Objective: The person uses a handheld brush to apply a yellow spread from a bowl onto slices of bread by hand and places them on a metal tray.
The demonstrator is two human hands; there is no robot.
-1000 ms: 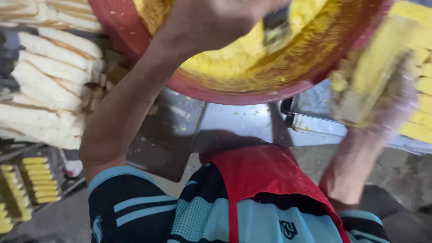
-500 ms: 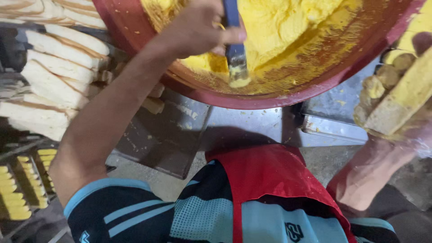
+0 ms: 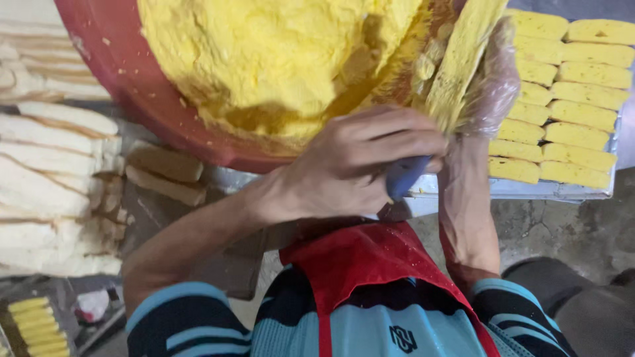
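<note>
Surface: grey worktop [image 3: 569, 218] crowded with food, seen from above.
Far left: pale bread slices [image 3: 46, 172] stacked in rows.
Centre: red basin [image 3: 119, 86] filled with a yellow mash [image 3: 264, 53].
Left hand [image 3: 357, 165]: fingers curled tight around a blue handle [image 3: 405, 175], just below the basin's rim.
Right hand [image 3: 489, 86]: in a clear plastic glove, closed on a yellow-coated slice [image 3: 463, 53] held upright against the mash.
Right: metal tray [image 3: 529, 190] with rows of yellow coated pieces [image 3: 569, 106].

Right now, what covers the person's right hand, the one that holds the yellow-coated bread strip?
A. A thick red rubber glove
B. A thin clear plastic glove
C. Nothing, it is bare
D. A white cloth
B: the right hand wears thin, clear, crinkled plastic around the bread strip.
</note>
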